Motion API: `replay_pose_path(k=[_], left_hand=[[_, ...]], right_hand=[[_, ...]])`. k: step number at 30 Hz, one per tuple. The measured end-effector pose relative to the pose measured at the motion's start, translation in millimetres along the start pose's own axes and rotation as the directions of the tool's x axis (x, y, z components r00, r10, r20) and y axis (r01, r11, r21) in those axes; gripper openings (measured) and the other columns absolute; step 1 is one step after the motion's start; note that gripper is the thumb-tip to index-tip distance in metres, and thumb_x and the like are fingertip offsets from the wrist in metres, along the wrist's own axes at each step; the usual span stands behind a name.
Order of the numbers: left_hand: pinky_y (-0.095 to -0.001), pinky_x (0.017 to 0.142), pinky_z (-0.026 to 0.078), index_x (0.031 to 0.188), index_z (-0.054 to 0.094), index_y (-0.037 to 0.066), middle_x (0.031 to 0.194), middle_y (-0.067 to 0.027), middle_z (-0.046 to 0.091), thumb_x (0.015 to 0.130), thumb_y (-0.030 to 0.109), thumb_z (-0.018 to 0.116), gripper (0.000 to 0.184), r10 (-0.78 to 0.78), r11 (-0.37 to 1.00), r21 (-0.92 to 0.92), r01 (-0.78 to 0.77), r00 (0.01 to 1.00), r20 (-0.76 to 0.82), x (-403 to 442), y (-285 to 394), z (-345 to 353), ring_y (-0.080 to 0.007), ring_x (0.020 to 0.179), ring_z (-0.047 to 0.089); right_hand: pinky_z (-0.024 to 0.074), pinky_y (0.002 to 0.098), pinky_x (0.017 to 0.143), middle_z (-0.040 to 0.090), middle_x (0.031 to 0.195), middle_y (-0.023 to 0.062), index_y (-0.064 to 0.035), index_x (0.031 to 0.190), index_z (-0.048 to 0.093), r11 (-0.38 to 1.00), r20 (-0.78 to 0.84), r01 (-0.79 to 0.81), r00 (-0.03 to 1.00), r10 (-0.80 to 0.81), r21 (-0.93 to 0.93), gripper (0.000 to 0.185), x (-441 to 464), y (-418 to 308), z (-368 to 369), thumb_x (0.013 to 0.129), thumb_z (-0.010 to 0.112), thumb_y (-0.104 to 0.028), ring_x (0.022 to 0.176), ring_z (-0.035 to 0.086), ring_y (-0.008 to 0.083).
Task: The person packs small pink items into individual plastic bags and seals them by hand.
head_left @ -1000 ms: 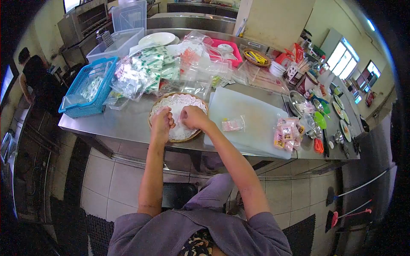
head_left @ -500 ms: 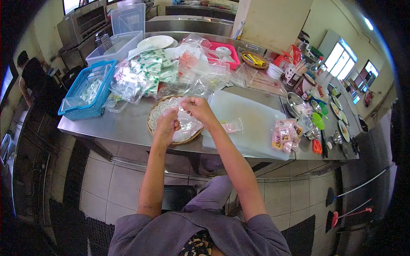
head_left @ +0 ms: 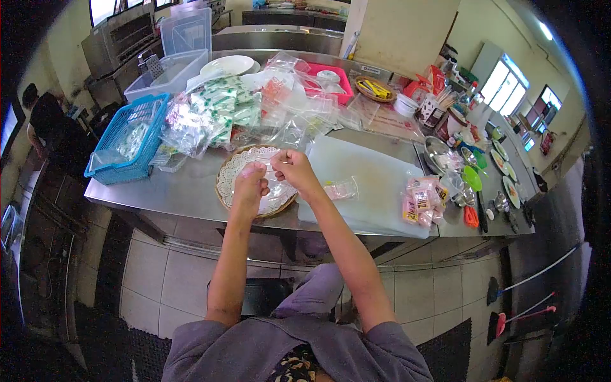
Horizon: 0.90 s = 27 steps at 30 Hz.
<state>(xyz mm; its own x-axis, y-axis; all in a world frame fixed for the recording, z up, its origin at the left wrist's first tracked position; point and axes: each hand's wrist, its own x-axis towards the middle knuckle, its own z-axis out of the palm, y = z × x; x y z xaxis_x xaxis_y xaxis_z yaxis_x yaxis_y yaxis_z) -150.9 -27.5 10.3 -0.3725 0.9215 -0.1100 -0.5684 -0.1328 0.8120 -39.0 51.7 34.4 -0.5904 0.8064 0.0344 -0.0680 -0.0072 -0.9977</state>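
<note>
Over a round wicker tray lined with white lace paper, my left hand and my right hand are close together. The fingers of both are closed on a clear plastic bag, which hangs between them above the lace paper. To their right, a small clear packet with pink contents lies on a white cutting board. Several pink packets with yellow and black labels are piled on the board's right end.
Left stands a blue basket; a heap of plastic bags lies behind the tray. Farther back are a pink tray and a clear box. Bowls and plates line the right side. A person is at far left.
My hands have risen from the lace paper, and the clear bag now shows stretched between my fingers. My right hand has moved a little up and right. The view has shifted slightly.
</note>
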Motion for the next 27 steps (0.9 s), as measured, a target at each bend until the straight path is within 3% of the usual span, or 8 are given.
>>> replay_pose_path(k=[5, 11, 14, 17, 20, 23, 24, 27], left_hand=[[-0.0221, 0.047, 0.033, 0.091, 0.05, 0.012, 0.069, 0.0036, 0.047, 0.084, 0.017, 0.059, 0.012, -0.029, 1.0, -0.001, 0.029, 0.997, 0.074, -5.9, -1.0, 10.1, -0.0061, 0.055, 0.043], [-0.023, 0.058, 0.038, 0.099, 0.052, 0.011, 0.085, 0.0014, 0.053, 0.085, 0.025, 0.059, 0.021, 0.005, 0.978, -0.206, 0.011, 0.997, 0.076, -5.2, -5.9, 10.7, -0.0085, 0.069, 0.049], [-0.0263, 0.068, 0.042, 0.105, 0.053, 0.009, 0.095, -0.001, 0.055, 0.087, 0.026, 0.056, 0.025, 0.003, 0.968, -0.25, 0.005, 0.999, 0.035, -9.5, -3.0, 19.5, -0.0121, 0.081, 0.052], [-0.0292, 0.075, 0.044, 0.106, 0.053, 0.006, 0.1, -0.0041, 0.056, 0.089, 0.022, 0.051, 0.024, -0.037, 0.943, -0.329, 0.059, 0.997, 0.072, -18.5, 8.4, 29.9, -0.015, 0.085, 0.054], [-0.0316, 0.079, 0.046, 0.104, 0.053, 0.002, 0.1, -0.0081, 0.056, 0.091, 0.018, 0.046, 0.022, -0.09, 0.907, -0.408, 0.106, 0.994, 0.058, -8.7, 3.0, 16.8, -0.0177, 0.086, 0.055], [-0.0356, 0.08, 0.047, 0.106, 0.051, -0.001, 0.095, -0.0105, 0.055, 0.09, 0.015, 0.045, 0.023, -0.08, 0.873, -0.473, 0.123, 0.991, 0.111, 14.1, -14.4, -25.1, -0.0222, 0.087, 0.056], [-0.0372, 0.08, 0.048, 0.107, 0.05, -0.002, 0.093, -0.011, 0.055, 0.089, 0.014, 0.046, 0.024, -0.063, 0.861, -0.493, 0.129, 0.987, 0.147, 17.7, -17.3, -33.0, -0.024, 0.088, 0.056], [-0.0382, 0.08, 0.048, 0.102, 0.05, -0.003, 0.085, -0.0104, 0.055, 0.088, 0.011, 0.048, 0.02, -0.059, 0.878, -0.478, 0.02, 0.996, -0.067, 2.4, 5.3, -20.9, -0.0258, 0.082, 0.056]], right_hand=[[0.0416, 0.0216, 0.055, 0.057, 0.071, 0.0, -0.0047, 0.079, 0.057, 0.997, 0.002, -0.07, 0.998, 0.07, 0.018, 0.014, -1.4, 1.5, 2.0, 0.082, 0.061, -0.018, 0.059, 0.05, 0.0072], [0.0405, 0.0219, 0.053, 0.056, 0.068, -0.0017, -0.0044, 0.078, 0.058, 0.981, 0.079, 0.017, 0.997, -0.002, -0.195, 0.012, -3.9, -10.4, 2.1, 0.08, 0.063, -0.016, 0.059, 0.051, 0.0071], [0.0411, 0.0226, 0.054, 0.056, 0.067, -0.0008, -0.0035, 0.079, 0.057, 0.92, 0.157, 0.191, 0.977, -0.145, -0.343, 0.017, 3.3, 0.0, 2.8, 0.076, 0.068, -0.016, 0.059, 0.051, 0.0078], [0.0421, 0.0232, 0.054, 0.057, 0.066, 0.0026, -0.0024, 0.086, 0.056, 0.848, 0.085, 0.204, 0.979, -0.186, -0.49, 0.027, -6.9, -14.8, 11.2, 0.071, 0.072, -0.018, 0.059, 0.052, 0.009], [0.0442, 0.0257, 0.057, 0.058, 0.067, 0.0062, -0.003, 0.096, 0.054, 0.715, 0.21, 0.409, 0.911, -0.355, -0.567, 0.039, -11.4, -19.9, 13.0, 0.067, 0.074, -0.02, 0.06, 0.055, 0.0115], [0.0461, 0.0287, 0.061, 0.059, 0.074, 0.0098, -0.0036, 0.103, 0.05, 0.894, 0.18, 0.178, 0.977, -0.112, -0.41, 0.047, -16.3, -36.5, 13.4, 0.066, 0.074, -0.021, 0.065, 0.058, 0.0155], [0.0464, 0.03, 0.064, 0.059, 0.078, 0.0114, -0.0034, 0.104, 0.05, 0.827, 0.202, 0.226, 0.97, -0.139, -0.515, 0.048, -12.4, -34.5, 9.7, 0.066, 0.074, -0.021, 0.068, 0.059, 0.0179], [0.0468, 0.0339, 0.072, 0.059, 0.088, 0.0162, -0.0023, 0.106, 0.049, 0.581, 0.332, 0.341, 0.935, -0.127, -0.739, 0.051, 2.7, -13.1, -7.2, 0.066, 0.073, -0.023, 0.08, 0.06, 0.0249]])
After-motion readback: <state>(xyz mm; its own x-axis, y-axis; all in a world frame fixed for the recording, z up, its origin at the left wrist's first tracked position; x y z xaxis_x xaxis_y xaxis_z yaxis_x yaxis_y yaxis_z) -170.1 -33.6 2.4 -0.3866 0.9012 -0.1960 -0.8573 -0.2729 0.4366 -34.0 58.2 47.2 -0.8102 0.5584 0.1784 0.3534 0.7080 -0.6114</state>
